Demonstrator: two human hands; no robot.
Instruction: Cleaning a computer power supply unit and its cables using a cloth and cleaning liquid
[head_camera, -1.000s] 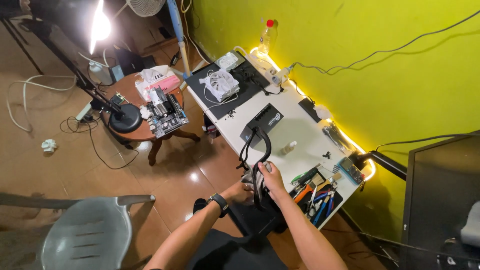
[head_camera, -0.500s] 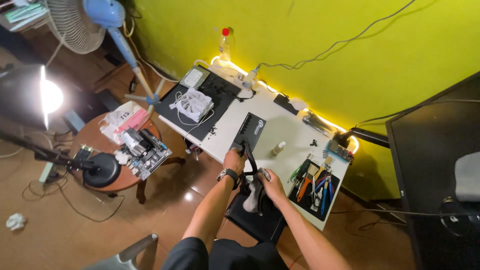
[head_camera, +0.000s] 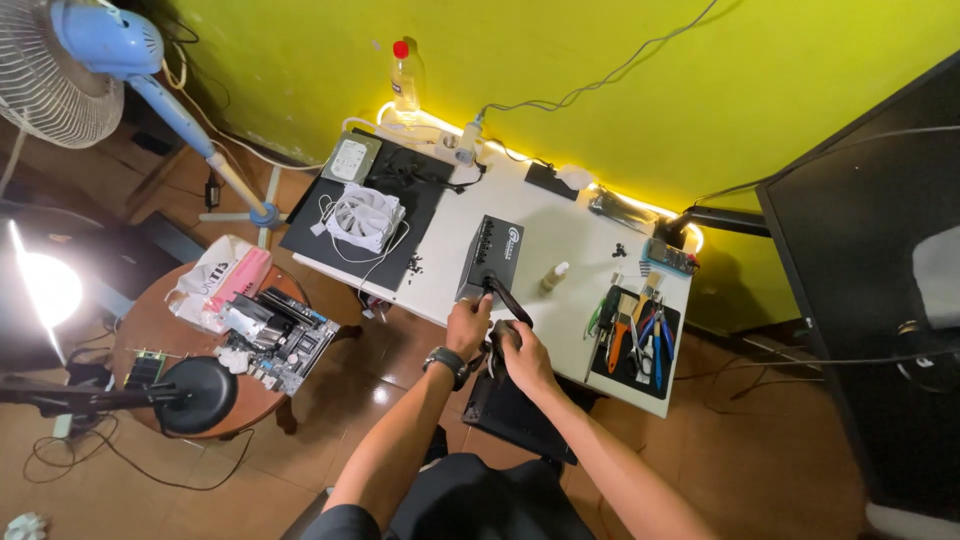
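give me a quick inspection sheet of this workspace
surface: white table against a yellow wall
job's things: black power supply with a thick black cable at its near end
clutter: white fan on a black mat, bottle, tool tray
grippers: left hand and right hand both on the cable
cables: power strip, cord up the wall
surroundings: round table with motherboard, standing fan, lamp

Glaring lamp (head_camera: 45, 287) left, glowing light strip (head_camera: 640, 208), wide-angle edge distortion.
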